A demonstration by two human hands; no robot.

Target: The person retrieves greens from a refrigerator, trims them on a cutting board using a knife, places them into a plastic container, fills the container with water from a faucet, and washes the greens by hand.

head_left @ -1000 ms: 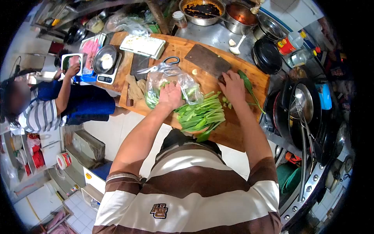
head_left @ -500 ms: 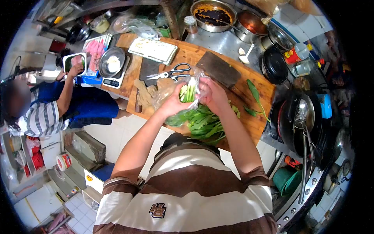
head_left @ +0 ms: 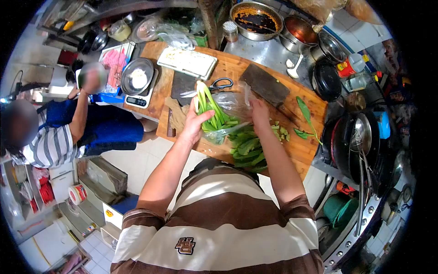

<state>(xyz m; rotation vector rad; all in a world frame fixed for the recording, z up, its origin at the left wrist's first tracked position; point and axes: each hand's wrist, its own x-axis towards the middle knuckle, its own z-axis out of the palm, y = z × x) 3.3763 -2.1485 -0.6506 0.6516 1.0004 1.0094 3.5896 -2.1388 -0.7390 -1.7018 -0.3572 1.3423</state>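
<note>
My left hand [head_left: 194, 124] is closed around a bunch of green vegetable stalks [head_left: 210, 106], pale ends pointing up and away from me. In my right hand [head_left: 260, 114] is the edge of a clear plastic bag [head_left: 232, 101], stretched open beside the stalks. The lower part of the bunch overlaps the bag; how far inside it lies, I cannot tell. Below my hands sits a pile of leafy greens [head_left: 248, 148] on the wooden table [head_left: 301, 157]. Scissors [head_left: 222, 83] with black handles lie just beyond, partly covered by the stalks.
A dark cleaver [head_left: 264, 84] lies flat beyond my right hand. One loose leaf [head_left: 303, 109] is at the right. A metal bowl [head_left: 137, 75] stands on a scale [head_left: 138, 100]. Another person [head_left: 54, 141] works at left. Pans [head_left: 328, 80] and a wok [head_left: 344, 146] are at right.
My left hand has raised the stalks, which now stand longer and more upright. The right hand has moved slightly right and down, pulling the bag's edge away from the bunch.
</note>
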